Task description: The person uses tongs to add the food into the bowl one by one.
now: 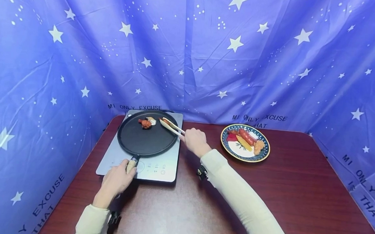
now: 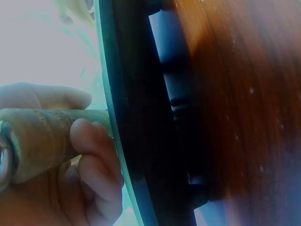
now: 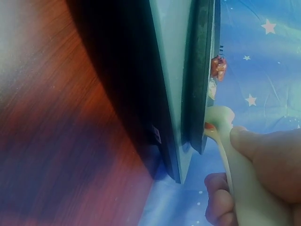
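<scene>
My left hand (image 1: 117,179) grips the wooden handle (image 2: 44,141) of a flat black pan (image 1: 144,141), with fingers curled round it in the left wrist view. In my right hand (image 1: 196,140) is a pair of pale tongs (image 3: 251,181), held between thumb and fingers. The tong tips reach over the pan's right side, with a small reddish piece of food (image 3: 209,125) between them. Left of the tips, an orange-red food piece (image 1: 146,124) lies on the pan beside a whitish piece (image 1: 151,121).
Beneath the pan is a silver induction cooker (image 1: 168,166) on the dark red wooden table (image 1: 266,193). A patterned plate (image 1: 236,154) on the right bears a sausage (image 1: 246,137), a yellow piece (image 1: 244,143) and other food. Blue star-printed curtains (image 1: 185,41) hang close round the table.
</scene>
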`<state>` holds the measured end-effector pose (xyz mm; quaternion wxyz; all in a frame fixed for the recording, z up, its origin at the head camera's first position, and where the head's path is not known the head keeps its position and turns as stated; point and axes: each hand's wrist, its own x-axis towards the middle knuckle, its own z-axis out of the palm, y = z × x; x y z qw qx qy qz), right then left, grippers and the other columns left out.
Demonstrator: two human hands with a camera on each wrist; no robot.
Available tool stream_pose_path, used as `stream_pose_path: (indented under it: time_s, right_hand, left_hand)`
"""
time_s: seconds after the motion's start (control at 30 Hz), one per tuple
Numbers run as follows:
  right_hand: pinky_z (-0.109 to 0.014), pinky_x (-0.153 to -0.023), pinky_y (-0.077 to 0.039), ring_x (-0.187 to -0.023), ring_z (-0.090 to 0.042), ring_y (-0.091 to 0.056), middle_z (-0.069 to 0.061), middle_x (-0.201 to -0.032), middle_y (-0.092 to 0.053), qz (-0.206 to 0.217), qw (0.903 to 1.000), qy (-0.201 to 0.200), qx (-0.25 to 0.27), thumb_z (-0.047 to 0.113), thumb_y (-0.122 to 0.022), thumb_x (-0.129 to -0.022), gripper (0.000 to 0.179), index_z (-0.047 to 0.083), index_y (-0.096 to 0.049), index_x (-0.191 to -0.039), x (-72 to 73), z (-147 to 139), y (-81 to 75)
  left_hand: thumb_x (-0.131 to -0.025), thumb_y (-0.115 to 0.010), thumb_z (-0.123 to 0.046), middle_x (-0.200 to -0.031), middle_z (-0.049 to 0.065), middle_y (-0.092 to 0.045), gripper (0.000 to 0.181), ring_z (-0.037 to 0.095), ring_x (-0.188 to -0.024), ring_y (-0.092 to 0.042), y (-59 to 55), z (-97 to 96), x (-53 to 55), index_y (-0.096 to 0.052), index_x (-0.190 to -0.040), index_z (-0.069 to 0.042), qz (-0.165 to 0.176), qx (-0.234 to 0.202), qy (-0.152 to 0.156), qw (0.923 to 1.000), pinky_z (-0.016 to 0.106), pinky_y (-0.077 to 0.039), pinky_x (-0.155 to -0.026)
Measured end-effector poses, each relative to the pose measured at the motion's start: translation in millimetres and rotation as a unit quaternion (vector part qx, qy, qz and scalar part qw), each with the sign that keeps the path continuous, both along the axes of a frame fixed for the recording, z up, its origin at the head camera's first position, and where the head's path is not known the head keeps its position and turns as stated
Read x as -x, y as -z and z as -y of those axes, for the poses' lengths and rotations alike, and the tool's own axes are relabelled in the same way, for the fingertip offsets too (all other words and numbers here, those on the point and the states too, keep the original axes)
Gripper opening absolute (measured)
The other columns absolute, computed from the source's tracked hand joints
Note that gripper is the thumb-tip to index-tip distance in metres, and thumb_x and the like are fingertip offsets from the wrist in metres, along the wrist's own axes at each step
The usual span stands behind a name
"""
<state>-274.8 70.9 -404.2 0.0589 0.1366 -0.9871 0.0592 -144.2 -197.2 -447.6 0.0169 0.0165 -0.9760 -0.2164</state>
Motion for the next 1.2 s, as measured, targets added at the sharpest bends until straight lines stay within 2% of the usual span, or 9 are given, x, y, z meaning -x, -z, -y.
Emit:
stream_pose_path:
  time_s: [0.33,0.57,0.97,1.2]
  right_hand:
    - [-0.043,-0.053,-0.047,-0.065,-0.03,-0.062,-0.011,-0.07,-0.06,0.007,0.9999,0.01,0.002,0.045,-0.055,-0.093,0.042,0.009,-0.061,-0.071,9.4,3.7,1.2]
    - [-0.042,-0.054,-0.048,-0.067,-0.03,-0.063,-0.011,-0.072,-0.062,0.013,0.9999,0.006,0.005,0.044,-0.055,-0.093,0.042,0.01,-0.059,-0.068,13.7,7.9,-0.6]
    - [-0.041,-0.056,-0.048,-0.07,-0.028,-0.063,-0.01,-0.074,-0.063,0.029,0.9995,0.013,-0.002,0.044,-0.054,-0.093,0.043,0.013,-0.056,-0.064,18.7,16.9,-0.4]
    - [-0.041,-0.058,-0.049,-0.072,-0.028,-0.064,-0.011,-0.079,-0.065,0.028,0.9994,0.021,-0.01,0.044,-0.054,-0.093,0.042,0.011,-0.06,-0.068,21.2,21.0,-0.9]
  left_hand:
    - [-0.089,-0.053,-0.036,-0.071,0.012,-0.056,0.04,0.029,-0.064,-0.055,-3.3,-0.6,0.9,-0.053,-0.116,-0.006,0.001,-0.002,0.001,1.0,0.042,-0.039,-0.054]
    - [-0.089,-0.053,-0.036,-0.076,0.015,-0.059,0.041,0.032,-0.067,-0.058,-4.5,-1.1,-0.2,-0.052,-0.117,-0.006,0.005,-0.004,-0.002,1.0,0.043,-0.04,-0.055]
    - [-0.09,-0.052,-0.035,-0.074,0.013,-0.057,0.04,0.03,-0.067,-0.057,-2.2,-0.5,-0.2,-0.053,-0.117,-0.006,0.008,-0.003,0.001,1.0,0.043,-0.04,-0.056]
    - [-0.09,-0.053,-0.036,-0.075,0.013,-0.058,0.04,0.031,-0.068,-0.058,-1.6,-0.7,-0.4,-0.052,-0.117,-0.006,0.007,-0.002,0.002,1.0,0.044,-0.04,-0.056]
